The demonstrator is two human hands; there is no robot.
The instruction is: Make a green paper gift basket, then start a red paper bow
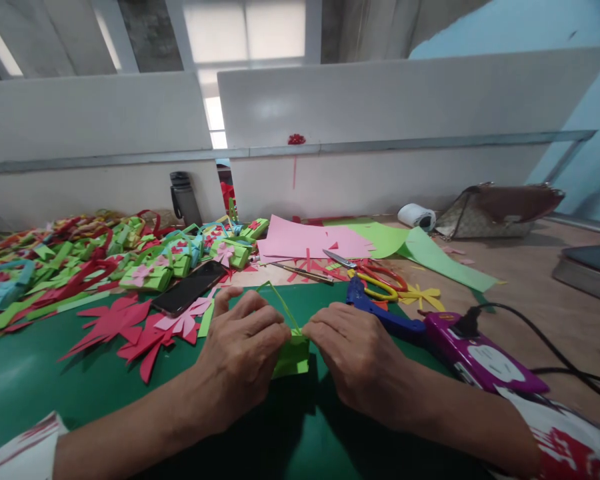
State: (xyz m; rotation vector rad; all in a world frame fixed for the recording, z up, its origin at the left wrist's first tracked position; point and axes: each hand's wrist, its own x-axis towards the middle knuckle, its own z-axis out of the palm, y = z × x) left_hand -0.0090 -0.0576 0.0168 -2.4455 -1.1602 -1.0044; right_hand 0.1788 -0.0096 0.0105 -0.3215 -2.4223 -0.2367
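Over the green mat (170,440), both hands work at a small light-green paper bag (294,359) with a thin green paper strip (284,303) arching above it like a handle. My left hand (250,353) has its fingers closed on the bag's left side and hides much of it. The fingertips of my right hand (357,353) are pinched at the bag's top right corner, where the strip comes down. Left of my left hand lie red paper flower cut-outs (115,323) and a pink one (186,317). A blue glue gun (380,310) is just beyond my right hand.
Finished paper bags (145,270) pile up at the left, near a black phone (189,288) and a grey bottle (185,200). Scissors (380,280), a pen (305,273) and pink sheets (310,239) lie ahead. A purple power strip (480,353) with a black cable (540,333) sits right.
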